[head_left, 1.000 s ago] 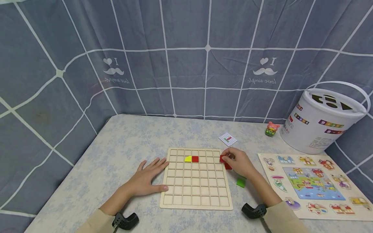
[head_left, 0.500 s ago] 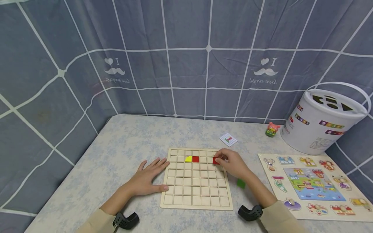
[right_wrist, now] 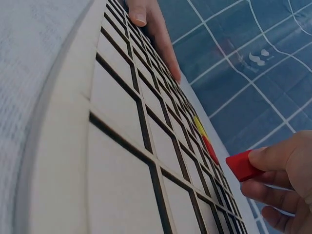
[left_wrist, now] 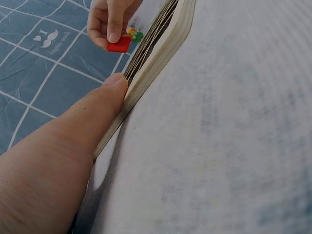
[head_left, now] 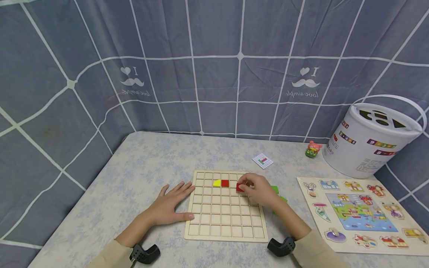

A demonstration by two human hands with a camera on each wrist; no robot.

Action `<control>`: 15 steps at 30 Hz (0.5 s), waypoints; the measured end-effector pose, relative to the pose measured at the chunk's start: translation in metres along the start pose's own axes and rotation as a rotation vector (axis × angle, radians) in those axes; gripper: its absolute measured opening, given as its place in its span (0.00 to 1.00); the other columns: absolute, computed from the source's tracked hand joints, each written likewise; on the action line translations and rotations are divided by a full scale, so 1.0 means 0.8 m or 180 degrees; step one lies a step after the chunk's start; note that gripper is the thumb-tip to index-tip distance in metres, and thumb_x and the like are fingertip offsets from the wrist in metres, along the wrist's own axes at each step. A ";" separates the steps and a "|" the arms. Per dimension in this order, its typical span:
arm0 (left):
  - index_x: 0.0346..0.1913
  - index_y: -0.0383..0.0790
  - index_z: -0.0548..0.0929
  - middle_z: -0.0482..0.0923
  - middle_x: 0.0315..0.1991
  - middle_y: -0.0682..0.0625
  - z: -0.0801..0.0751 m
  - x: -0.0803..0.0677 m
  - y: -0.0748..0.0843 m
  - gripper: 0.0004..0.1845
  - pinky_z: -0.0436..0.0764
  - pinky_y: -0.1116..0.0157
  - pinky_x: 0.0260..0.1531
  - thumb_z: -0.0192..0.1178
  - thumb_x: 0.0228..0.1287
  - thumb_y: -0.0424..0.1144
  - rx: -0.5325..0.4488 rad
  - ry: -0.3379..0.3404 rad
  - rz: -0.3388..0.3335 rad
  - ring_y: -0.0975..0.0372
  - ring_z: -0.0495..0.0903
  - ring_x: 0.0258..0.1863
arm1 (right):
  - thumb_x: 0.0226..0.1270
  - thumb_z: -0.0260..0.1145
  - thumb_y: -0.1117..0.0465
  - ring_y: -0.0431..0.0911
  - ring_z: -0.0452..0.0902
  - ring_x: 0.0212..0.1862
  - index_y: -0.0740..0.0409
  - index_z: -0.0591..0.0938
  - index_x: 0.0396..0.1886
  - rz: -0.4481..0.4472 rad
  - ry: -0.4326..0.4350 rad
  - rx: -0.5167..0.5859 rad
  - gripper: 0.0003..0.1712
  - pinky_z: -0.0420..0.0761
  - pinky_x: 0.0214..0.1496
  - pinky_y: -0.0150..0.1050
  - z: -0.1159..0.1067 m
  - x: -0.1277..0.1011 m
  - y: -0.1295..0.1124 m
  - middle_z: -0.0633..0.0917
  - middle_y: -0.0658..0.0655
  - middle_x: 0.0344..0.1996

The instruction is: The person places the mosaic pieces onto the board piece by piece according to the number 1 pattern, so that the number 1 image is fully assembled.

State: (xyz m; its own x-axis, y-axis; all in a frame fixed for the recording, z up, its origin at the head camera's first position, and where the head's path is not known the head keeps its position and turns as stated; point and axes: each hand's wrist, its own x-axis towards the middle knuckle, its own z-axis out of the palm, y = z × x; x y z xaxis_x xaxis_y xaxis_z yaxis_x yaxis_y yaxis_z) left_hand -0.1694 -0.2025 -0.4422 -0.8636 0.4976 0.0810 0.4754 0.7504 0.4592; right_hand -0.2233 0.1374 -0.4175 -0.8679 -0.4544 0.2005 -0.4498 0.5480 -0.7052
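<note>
Right hand (head_left: 258, 190): thumb and fingers closed in a pinch on a red square tile (head_left: 239, 187); nothing else is held. The tile projects leftward from the fingertips, over the upper part of the gridded wooden board (head_left: 221, 219). Its outline is near square, so no long axis governs. A second red tile (head_left: 225, 183) lies farther left on the grid, touching a yellow piece (head_left: 217, 182); bare grid separates it from the held tile. The right hand is nearer; the left hand (head_left: 172, 204) rests spread at the board's left edge. The head view hides tile height; the right wrist view shows the tile raised clear of the grid.
</note>
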 end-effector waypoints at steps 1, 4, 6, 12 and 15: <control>0.77 0.48 0.59 0.52 0.76 0.49 0.000 0.000 0.000 0.49 0.36 0.37 0.66 0.60 0.57 0.67 -0.0004 0.0005 0.0002 0.51 0.47 0.75 | 0.67 0.66 0.65 0.42 0.75 0.36 0.54 0.84 0.39 -0.0024 -0.0022 0.0008 0.03 0.77 0.38 0.39 0.002 0.001 -0.002 0.83 0.48 0.35; 0.77 0.48 0.59 0.53 0.76 0.49 0.000 0.000 0.000 0.49 0.36 0.36 0.66 0.60 0.57 0.67 -0.0002 0.0017 0.0010 0.50 0.48 0.75 | 0.68 0.66 0.64 0.42 0.75 0.36 0.54 0.84 0.39 -0.0086 -0.0070 0.0025 0.03 0.77 0.38 0.38 0.007 0.003 -0.006 0.83 0.47 0.35; 0.77 0.48 0.59 0.53 0.76 0.49 0.000 0.000 0.000 0.49 0.37 0.36 0.66 0.60 0.57 0.67 0.0003 0.0022 0.0013 0.50 0.48 0.75 | 0.68 0.65 0.65 0.41 0.76 0.36 0.53 0.84 0.39 -0.0122 -0.0095 0.0023 0.03 0.77 0.38 0.38 0.010 0.004 -0.009 0.83 0.47 0.35; 0.77 0.48 0.59 0.52 0.76 0.49 0.000 -0.001 0.000 0.49 0.36 0.37 0.66 0.60 0.57 0.68 0.0012 0.0014 0.0003 0.51 0.48 0.75 | 0.69 0.65 0.65 0.42 0.78 0.39 0.53 0.83 0.40 -0.0175 -0.0178 0.0071 0.04 0.79 0.42 0.40 0.021 0.010 -0.017 0.83 0.46 0.38; 0.77 0.48 0.58 0.53 0.76 0.49 0.001 0.000 0.000 0.49 0.37 0.37 0.66 0.60 0.57 0.68 0.0017 0.0017 0.0009 0.50 0.48 0.75 | 0.68 0.65 0.66 0.43 0.78 0.40 0.53 0.83 0.40 -0.0171 -0.0199 0.0094 0.05 0.79 0.44 0.41 0.025 0.012 -0.021 0.83 0.47 0.39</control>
State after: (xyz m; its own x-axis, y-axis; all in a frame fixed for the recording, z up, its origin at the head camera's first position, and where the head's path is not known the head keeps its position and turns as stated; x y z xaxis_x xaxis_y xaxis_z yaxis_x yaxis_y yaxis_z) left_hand -0.1693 -0.2027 -0.4427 -0.8631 0.4974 0.0872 0.4788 0.7512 0.4544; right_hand -0.2197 0.1101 -0.4174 -0.8274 -0.5262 0.1964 -0.4882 0.5010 -0.7146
